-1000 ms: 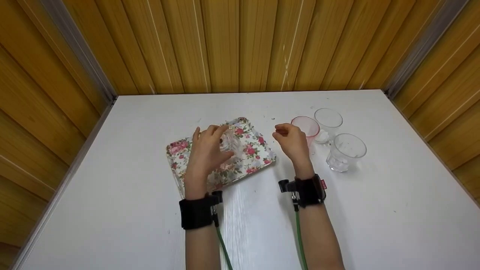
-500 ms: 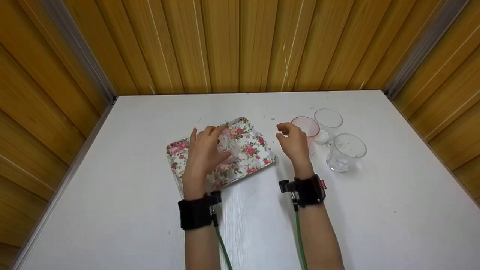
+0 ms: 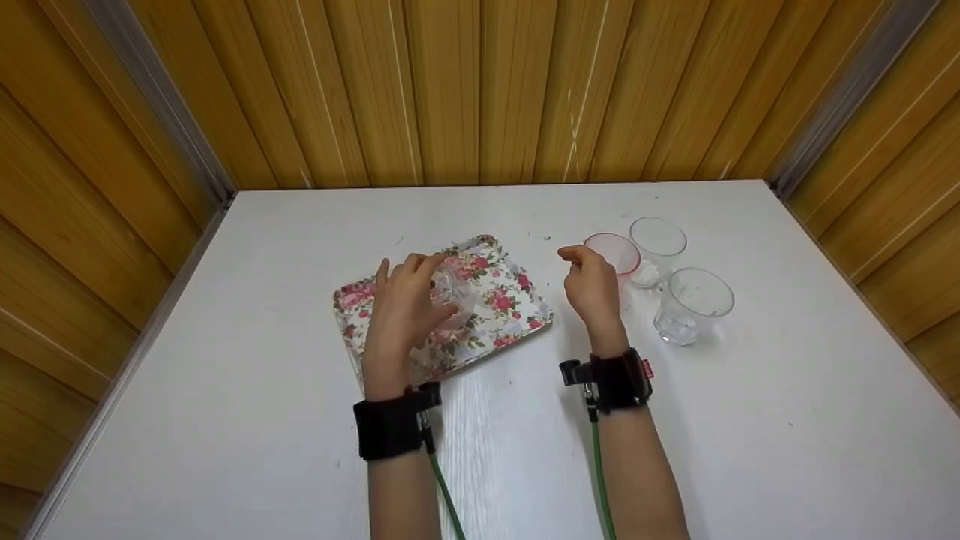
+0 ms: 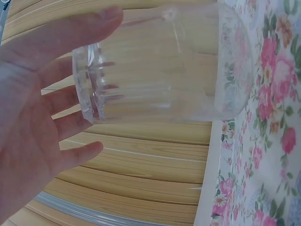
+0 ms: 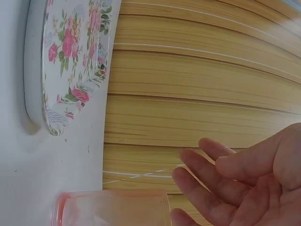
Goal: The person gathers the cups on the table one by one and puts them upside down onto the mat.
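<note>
Over the floral tray (image 3: 514,304), my left hand (image 3: 401,311) holds a clear glass (image 3: 453,294) upside down. In the left wrist view, the thumb lies along the side of the glass (image 4: 155,70) and the fingers are behind its thick base. Its wide rim points down at the tray's patterned surface (image 4: 277,146). My right hand (image 3: 592,292) hovers just left of a pink-rimmed glass (image 3: 613,253), holding nothing. The right wrist view shows its loosely bent fingers (image 5: 202,193) above the pink glass (image 5: 117,209), apart from it.
Two more clear glasses, one at the back (image 3: 658,238) and one nearer (image 3: 694,304), stand upright right of the pink one. A small white crumpled-looking thing (image 3: 643,274) shows between them. The white table (image 3: 285,225) meets wood-patterned walls (image 3: 502,97) at its back and sides.
My left hand and the glass have shifted slightly left and toward me over the tray. The right hand has drifted a little right, its fingers changing their bend.
</note>
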